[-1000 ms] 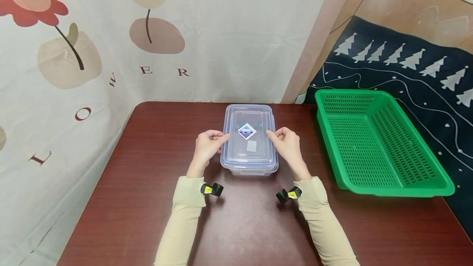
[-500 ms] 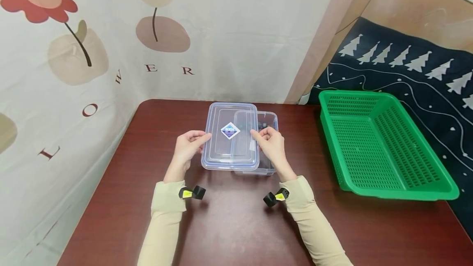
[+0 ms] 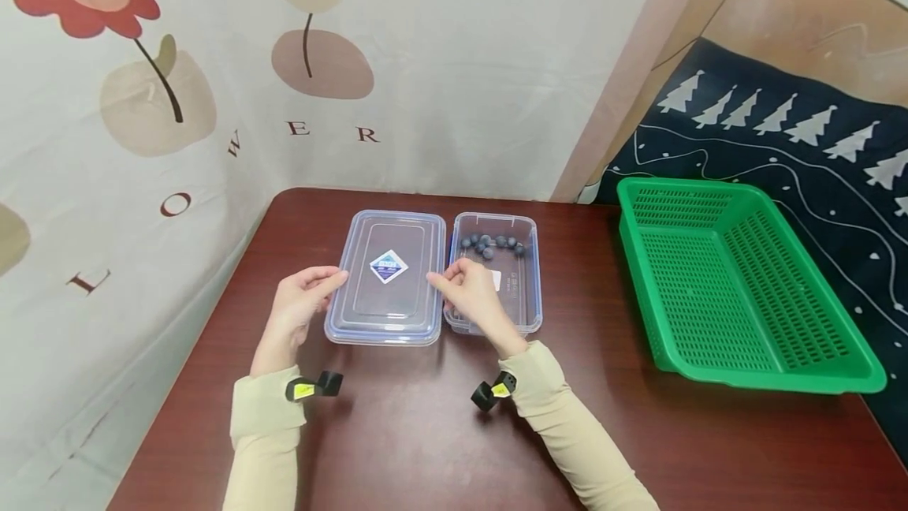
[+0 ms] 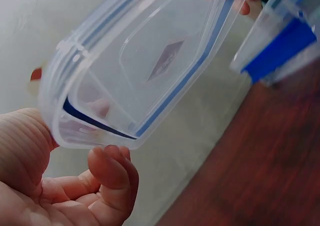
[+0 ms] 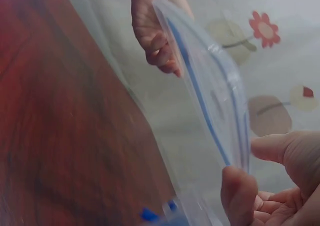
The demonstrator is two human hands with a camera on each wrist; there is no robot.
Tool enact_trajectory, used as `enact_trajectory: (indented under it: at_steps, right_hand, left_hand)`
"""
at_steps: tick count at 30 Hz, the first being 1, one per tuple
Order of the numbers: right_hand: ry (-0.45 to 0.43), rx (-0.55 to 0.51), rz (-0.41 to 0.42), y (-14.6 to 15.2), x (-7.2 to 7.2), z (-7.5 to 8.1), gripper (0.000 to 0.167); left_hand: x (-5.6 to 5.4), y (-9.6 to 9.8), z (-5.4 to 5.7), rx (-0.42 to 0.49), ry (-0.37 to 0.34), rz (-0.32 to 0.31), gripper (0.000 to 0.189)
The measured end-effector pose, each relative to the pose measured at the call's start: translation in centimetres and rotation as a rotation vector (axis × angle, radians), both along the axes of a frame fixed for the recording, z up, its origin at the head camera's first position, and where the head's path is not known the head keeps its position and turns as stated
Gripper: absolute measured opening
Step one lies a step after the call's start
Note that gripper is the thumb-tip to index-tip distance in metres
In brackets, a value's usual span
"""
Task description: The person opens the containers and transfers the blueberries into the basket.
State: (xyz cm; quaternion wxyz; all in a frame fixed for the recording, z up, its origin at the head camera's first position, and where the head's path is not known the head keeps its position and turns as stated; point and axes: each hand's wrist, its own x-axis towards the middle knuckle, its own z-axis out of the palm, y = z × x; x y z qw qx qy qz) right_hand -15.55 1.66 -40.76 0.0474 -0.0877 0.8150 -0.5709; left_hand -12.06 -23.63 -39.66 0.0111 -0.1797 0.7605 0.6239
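Note:
Between my two hands is a clear plastic lid (image 3: 386, 310) with a blue seal and a diamond-shaped label. My left hand (image 3: 298, 302) pinches its left edge, thumb on top. At the opposite edge my right hand (image 3: 474, 296) pinches it too. The left wrist view shows the underside of the lid (image 4: 135, 80), raised off the table. Just right of it stands the clear food container (image 3: 537, 282), uncovered, with several blueberries (image 3: 488, 243) towards its far end. My right hand and forearm cover part of the container's near left side.
A green plastic basket (image 3: 716, 377) stands on the right of the dark red wooden table (image 3: 397, 432). Behind the table and on the left hangs a printed curtain (image 3: 461, 61). A dark blue tree-patterned cloth (image 3: 794, 156) hangs at the right.
The lid has come off the container and moved left, held in both hands. The blueberries inside are now in sight. The basket stays in place while the head view shifts slightly.

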Motion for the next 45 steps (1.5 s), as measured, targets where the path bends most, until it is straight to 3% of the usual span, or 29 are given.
enact_trajectory:
  at_steps: [7, 13, 21, 26, 35, 45]
  right_hand:
    - [-0.048, 0.081, 0.092, -2.6, 1.4, 0.5, 0.028]
    - [-0.042, 0.206, 0.144, -4.0, 2.3, -0.2, 0.031]
    - [0.028, 0.327, 0.131, -4.9, 3.2, -1.3, 0.028]
    - [0.010, 0.418, 0.129, -5.5, 3.6, -2.0, 0.031]
    - [0.100, 0.562, 0.082, -6.0, 4.1, -4.3, 0.039]
    - [0.213, 0.709, 0.082, -6.6, 4.7, -4.6, 0.035]
  left_hand:
    - [1.3, -2.9, -1.3, 0.024, -0.028, -0.003, 0.045]
    - [1.9, -4.3, -2.5, 0.011, -0.053, -0.014, 0.040]
    - [1.9, -4.8, -4.4, -0.086, -0.091, -0.030, 0.049]
    - [2.0, -4.7, -4.8, -0.160, -0.102, -0.035, 0.048]
    - [2.0, -4.0, -5.5, -0.275, -0.116, -0.055, 0.043]
    - [2.1, -2.5, -4.9, -0.660, -0.039, -0.099, 0.034]
